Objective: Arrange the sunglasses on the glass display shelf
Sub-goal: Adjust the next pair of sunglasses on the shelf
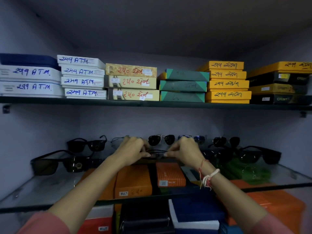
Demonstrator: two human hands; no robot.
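Dark sunglasses at centre front of glass display shelf, pinched at both ends: left hand on left end, right hand on right end, fingertips closed on frame.

Progress, judged: mostly arranged.
- Back row: five pairs.
- Front row: one pair left of held pair, one right.
- Held pair: not yet released.

Upper shelf: six box stacks.

both hands pinch dark sunglasses.
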